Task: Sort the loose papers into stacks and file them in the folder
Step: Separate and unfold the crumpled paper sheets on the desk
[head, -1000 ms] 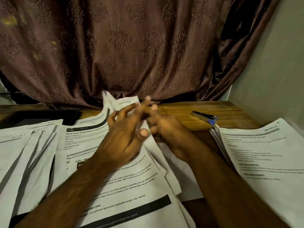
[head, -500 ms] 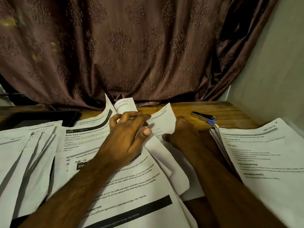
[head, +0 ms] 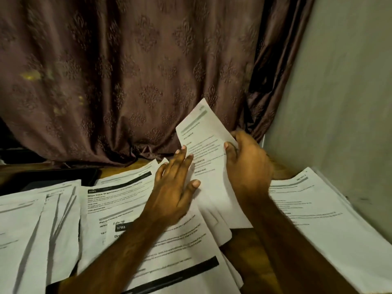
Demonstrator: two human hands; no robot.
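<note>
Wooden desk, right hand pinching sheet

A wooden table carried the work, its brown top showing between the papers and along the far edge under the curtain. A fanned spread of printed sheets lay at the left, a loose overlapping pile in the middle, and a squared stack at the right by the wall. A dark flat object lay at the far left, too dim to identify.

Centre-right of the frame, the right hand grips a raised white printed sheet; the left hand, fingers straight, touches its left edge.
</note>
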